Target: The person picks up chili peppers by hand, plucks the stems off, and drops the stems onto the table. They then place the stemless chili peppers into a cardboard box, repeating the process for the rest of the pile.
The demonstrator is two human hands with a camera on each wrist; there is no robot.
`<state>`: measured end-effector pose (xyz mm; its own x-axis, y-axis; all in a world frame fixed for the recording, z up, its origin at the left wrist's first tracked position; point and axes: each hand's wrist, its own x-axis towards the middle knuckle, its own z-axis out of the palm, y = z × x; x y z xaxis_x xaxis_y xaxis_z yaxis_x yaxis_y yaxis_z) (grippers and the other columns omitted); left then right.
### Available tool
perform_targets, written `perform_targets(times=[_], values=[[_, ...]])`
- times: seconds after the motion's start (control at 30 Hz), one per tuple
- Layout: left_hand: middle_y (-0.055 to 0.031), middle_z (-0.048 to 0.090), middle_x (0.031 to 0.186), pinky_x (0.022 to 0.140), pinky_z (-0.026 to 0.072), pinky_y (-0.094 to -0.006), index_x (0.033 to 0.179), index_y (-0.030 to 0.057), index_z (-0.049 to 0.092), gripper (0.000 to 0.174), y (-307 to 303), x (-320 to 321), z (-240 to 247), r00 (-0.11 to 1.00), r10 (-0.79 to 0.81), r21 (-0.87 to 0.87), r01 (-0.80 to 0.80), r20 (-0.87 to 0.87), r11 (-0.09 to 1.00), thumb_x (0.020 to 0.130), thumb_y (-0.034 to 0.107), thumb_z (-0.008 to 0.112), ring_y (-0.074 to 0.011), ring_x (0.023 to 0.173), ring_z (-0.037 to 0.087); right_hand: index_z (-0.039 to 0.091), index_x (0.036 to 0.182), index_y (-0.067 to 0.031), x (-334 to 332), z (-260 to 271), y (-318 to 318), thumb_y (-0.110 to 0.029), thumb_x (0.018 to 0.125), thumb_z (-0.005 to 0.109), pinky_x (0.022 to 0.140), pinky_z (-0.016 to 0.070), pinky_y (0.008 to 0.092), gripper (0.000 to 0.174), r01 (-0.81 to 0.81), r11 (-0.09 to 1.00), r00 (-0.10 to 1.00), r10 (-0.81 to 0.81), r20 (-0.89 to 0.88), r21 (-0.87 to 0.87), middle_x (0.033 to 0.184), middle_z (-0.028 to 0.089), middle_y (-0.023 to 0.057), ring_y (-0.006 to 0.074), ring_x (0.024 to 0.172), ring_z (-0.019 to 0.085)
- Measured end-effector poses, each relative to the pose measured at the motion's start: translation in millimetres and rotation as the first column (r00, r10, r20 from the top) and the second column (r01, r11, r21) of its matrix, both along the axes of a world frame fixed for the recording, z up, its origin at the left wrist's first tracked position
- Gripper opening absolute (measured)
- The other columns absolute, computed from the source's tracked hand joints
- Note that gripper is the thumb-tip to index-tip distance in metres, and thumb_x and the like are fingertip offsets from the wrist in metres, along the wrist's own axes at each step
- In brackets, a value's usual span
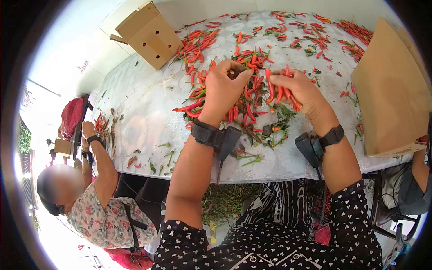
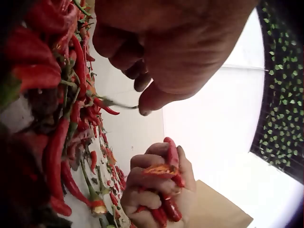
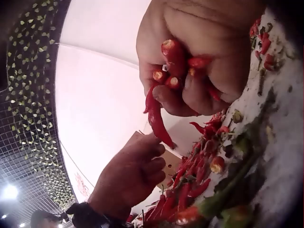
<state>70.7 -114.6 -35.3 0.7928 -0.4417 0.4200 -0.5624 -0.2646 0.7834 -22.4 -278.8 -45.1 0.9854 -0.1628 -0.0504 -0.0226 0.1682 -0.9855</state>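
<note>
My right hand (image 1: 294,87) grips several stemless red chili peppers (image 3: 173,57), their pale cut ends showing in the right wrist view. One long chili (image 3: 159,123) sticks out below its fingers. Just left of it, my left hand (image 1: 225,87) has its fingers bent, the thumb close to the index finger. A thin green stem (image 2: 121,105), blurred, runs to its thumb tip in the left wrist view and looks pinched there. Under both hands lies a heap of red chilies (image 1: 245,110) with green stems and dark wilted leaves (image 1: 283,114).
A cardboard box (image 1: 155,38) stands at the back left, a larger one (image 1: 391,90) at the right. More chilies (image 1: 198,42) are scattered over the pale table cover (image 1: 144,99). Another person (image 1: 99,189) works at the left end; someone's arm (image 1: 420,173) shows at the right edge.
</note>
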Motion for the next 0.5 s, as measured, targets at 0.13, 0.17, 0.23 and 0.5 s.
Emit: perform_targets(times=[0.13,0.17,0.23,0.5], values=[[-0.0107,0.061,0.069,0.057,0.0462,-0.0339,0.074,0.0019,0.061,0.024,4.7,4.5,-4.4,0.999,-0.030,0.271,0.016,0.045,0.963,0.069,0.024,0.069,-0.0218,0.063,0.059,0.059,0.074,-0.0053,4.8,-10.7,-10.0,-0.027,0.082,0.060,0.037,0.0285,0.0186,0.023,0.022,0.921,0.999,-0.034,0.023,0.390,0.056,0.054,0.0020,0.0071,0.042,0.043],[-0.0107,0.061,0.069,0.057,0.0462,-0.0339,0.074,0.0019,0.061,0.024,5.7,6.0,-7.5,0.998,-0.032,0.271,0.018,0.046,0.962,0.069,0.024,0.069,-0.0218,0.063,0.059,0.059,0.074,-0.0053,5.9,-12.1,-11.4,-0.027,0.082,0.060,0.037,0.0285,0.0186,0.023,0.023,0.920,0.999,-0.036,0.024,0.391,0.056,0.054,0.0020,0.0071,0.042,0.043],[-0.0133,0.062,0.071,0.061,0.0475,-0.0388,0.073,0.0033,0.063,0.025,6.8,8.5,-13.6,0.982,-0.067,0.484,-0.027,0.177,0.875,0.069,0.027,0.067,-0.0286,0.069,0.061,0.058,0.076,-0.0049,8.8,-15.3,-15.6,-0.026,0.082,0.058,0.038,0.0288,0.0192,0.022,-0.005,0.847,0.999,-0.024,0.047,0.531,0.065,0.057,0.0048,0.0075,0.046,0.044],[-0.0156,0.063,0.074,0.065,0.0480,-0.0406,0.077,0.0027,0.065,0.025,8.9,6.3,-11.8,0.963,-0.216,0.655,0.059,0.163,0.754,0.067,0.025,0.064,-0.0312,0.071,0.061,0.055,0.088,-0.0060,7.1,-16.1,-16.1,-0.021,0.084,0.054,0.037,0.0319,0.0195,0.016,-0.006,0.832,0.999,-0.015,0.033,0.555,0.086,0.063,0.0121,0.0071,0.046,0.044]])
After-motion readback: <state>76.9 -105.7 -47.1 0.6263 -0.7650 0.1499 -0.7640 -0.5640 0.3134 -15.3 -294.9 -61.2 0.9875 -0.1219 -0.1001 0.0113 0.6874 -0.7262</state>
